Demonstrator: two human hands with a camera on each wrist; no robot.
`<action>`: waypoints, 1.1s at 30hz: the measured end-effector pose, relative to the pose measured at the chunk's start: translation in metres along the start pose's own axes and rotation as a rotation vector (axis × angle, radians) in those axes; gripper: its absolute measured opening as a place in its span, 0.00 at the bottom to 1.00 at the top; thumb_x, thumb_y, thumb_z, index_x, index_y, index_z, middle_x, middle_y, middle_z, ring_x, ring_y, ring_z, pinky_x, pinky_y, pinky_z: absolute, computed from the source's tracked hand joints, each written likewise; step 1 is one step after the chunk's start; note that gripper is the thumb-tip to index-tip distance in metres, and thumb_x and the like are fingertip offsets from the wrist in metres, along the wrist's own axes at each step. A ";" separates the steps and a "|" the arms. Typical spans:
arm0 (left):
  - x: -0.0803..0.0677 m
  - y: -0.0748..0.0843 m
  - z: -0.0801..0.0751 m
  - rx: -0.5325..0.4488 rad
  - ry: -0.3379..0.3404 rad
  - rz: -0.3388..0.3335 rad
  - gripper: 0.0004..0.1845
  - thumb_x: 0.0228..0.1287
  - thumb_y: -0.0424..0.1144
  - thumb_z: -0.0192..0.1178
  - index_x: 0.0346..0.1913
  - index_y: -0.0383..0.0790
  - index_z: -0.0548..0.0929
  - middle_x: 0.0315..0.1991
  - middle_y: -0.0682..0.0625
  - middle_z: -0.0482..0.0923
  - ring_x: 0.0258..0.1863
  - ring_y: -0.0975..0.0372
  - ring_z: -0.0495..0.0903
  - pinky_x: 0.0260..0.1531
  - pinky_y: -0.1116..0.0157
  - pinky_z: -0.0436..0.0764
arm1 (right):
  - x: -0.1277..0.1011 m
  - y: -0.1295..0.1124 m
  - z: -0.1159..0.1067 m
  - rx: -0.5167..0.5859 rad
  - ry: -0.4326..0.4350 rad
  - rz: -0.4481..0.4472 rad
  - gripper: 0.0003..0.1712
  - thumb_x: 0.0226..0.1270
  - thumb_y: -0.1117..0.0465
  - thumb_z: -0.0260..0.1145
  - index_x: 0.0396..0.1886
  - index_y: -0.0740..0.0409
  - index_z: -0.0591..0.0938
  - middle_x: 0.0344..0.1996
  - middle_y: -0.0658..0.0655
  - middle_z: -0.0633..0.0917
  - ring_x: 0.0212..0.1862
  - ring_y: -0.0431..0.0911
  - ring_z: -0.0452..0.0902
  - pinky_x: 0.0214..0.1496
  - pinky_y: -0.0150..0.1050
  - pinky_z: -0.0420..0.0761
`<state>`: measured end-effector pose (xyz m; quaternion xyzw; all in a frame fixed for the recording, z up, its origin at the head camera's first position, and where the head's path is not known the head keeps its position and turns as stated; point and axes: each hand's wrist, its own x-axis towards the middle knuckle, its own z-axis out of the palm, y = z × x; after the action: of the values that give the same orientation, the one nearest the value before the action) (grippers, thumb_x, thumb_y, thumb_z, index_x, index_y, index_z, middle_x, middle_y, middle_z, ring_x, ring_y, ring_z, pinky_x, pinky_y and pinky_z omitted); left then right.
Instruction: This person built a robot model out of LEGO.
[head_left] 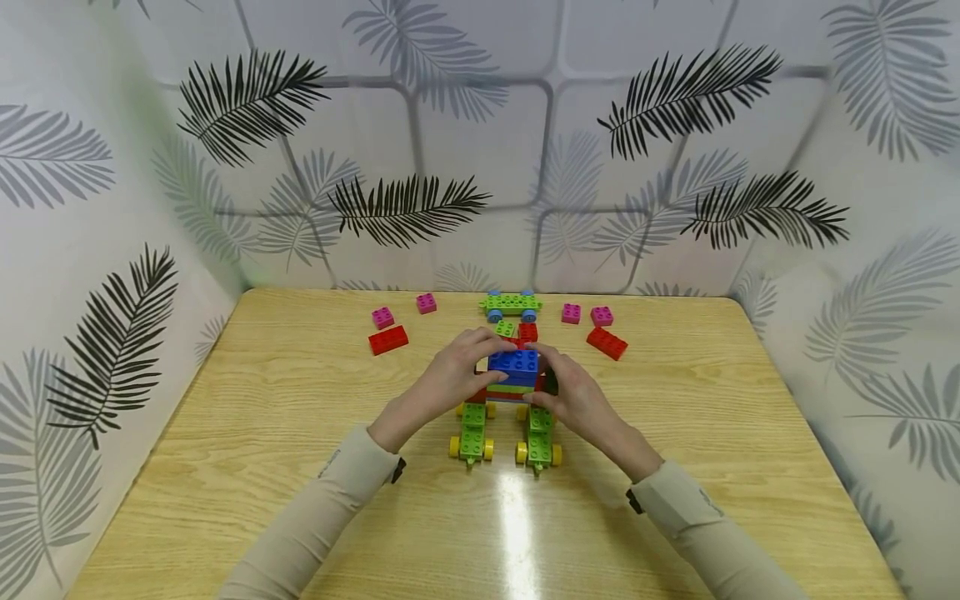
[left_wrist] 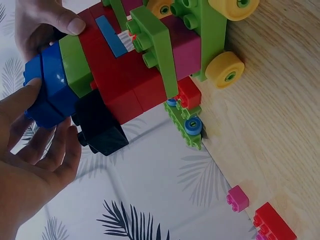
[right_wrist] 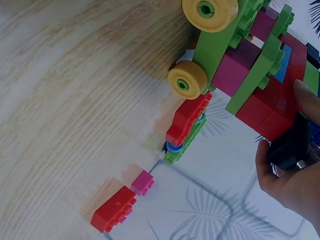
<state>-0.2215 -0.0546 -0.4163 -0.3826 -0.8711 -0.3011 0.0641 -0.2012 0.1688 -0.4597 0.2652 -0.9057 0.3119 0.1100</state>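
Brick model (head_left: 517, 390): stands upright between my hands, mid-table, on a left green wheeled base (head_left: 472, 437) and a right green wheeled base (head_left: 539, 442).
Left hand (head_left: 453, 375): I pinch the stacked blue bricks (left_wrist: 55, 75) at the top, thumb on the near side, fingers reaching round beyond.
Right hand (head_left: 573, 392): my fingers curl round the right black brick (right_wrist: 290, 145), thumb against the edge of the red bricks (right_wrist: 260, 107).
Pressing the blue: I judge a level, even push best, both hands sharing it; leaning on one side could tip the stack or spring a layer loose.
Yellow wheels (left_wrist: 225, 70): these may roll, so I would send my force straight down, never forward.
Black overhangs: the left black brick (left_wrist: 102, 125) juts out beside my fingers; bearing on either one might lever it off.
Head view: only here do I get both bases side by side, with loose red and magenta bricks on both flanks.
Left wrist view: reveals that left black brick, which my hand covers from above.
Right wrist view: shows a plum brick (right_wrist: 237, 67) sandwiched between wheeled base and green plank (right_wrist: 257, 75), lost from overhead.
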 end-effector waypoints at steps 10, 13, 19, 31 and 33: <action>0.000 0.000 0.003 0.038 0.031 0.061 0.18 0.62 0.36 0.65 0.55 0.39 0.80 0.51 0.47 0.75 0.52 0.56 0.73 0.53 0.61 0.77 | 0.000 0.000 -0.002 0.007 0.001 -0.038 0.47 0.52 0.67 0.76 0.70 0.52 0.62 0.49 0.61 0.80 0.50 0.56 0.78 0.52 0.50 0.79; 0.000 -0.001 0.004 0.038 0.043 0.080 0.18 0.61 0.36 0.65 0.55 0.39 0.80 0.49 0.47 0.75 0.49 0.56 0.73 0.50 0.63 0.78 | 0.000 0.001 -0.002 -0.003 0.001 -0.058 0.45 0.52 0.66 0.75 0.69 0.53 0.64 0.52 0.61 0.79 0.50 0.56 0.78 0.51 0.49 0.79; 0.000 -0.005 0.007 0.031 0.051 0.093 0.18 0.62 0.36 0.65 0.54 0.39 0.81 0.46 0.48 0.75 0.45 0.57 0.72 0.45 0.65 0.78 | 0.000 0.002 -0.002 -0.018 0.007 -0.066 0.42 0.53 0.65 0.75 0.67 0.56 0.67 0.53 0.60 0.79 0.51 0.56 0.77 0.53 0.50 0.78; -0.003 -0.004 0.007 0.081 0.060 0.129 0.18 0.62 0.36 0.65 0.55 0.39 0.81 0.46 0.49 0.75 0.45 0.58 0.72 0.46 0.65 0.78 | 0.000 0.001 0.000 -0.022 0.023 -0.074 0.40 0.51 0.66 0.76 0.65 0.57 0.70 0.51 0.58 0.81 0.46 0.56 0.78 0.49 0.49 0.79; -0.003 -0.003 0.006 0.088 0.059 0.129 0.18 0.62 0.36 0.65 0.55 0.39 0.81 0.46 0.49 0.75 0.46 0.59 0.73 0.47 0.65 0.78 | 0.000 0.000 -0.001 -0.028 0.023 -0.080 0.40 0.51 0.65 0.76 0.64 0.57 0.70 0.50 0.57 0.81 0.45 0.54 0.78 0.48 0.49 0.79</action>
<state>-0.2207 -0.0550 -0.4240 -0.4258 -0.8547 -0.2688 0.1260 -0.2013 0.1692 -0.4592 0.2959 -0.8974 0.2975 0.1363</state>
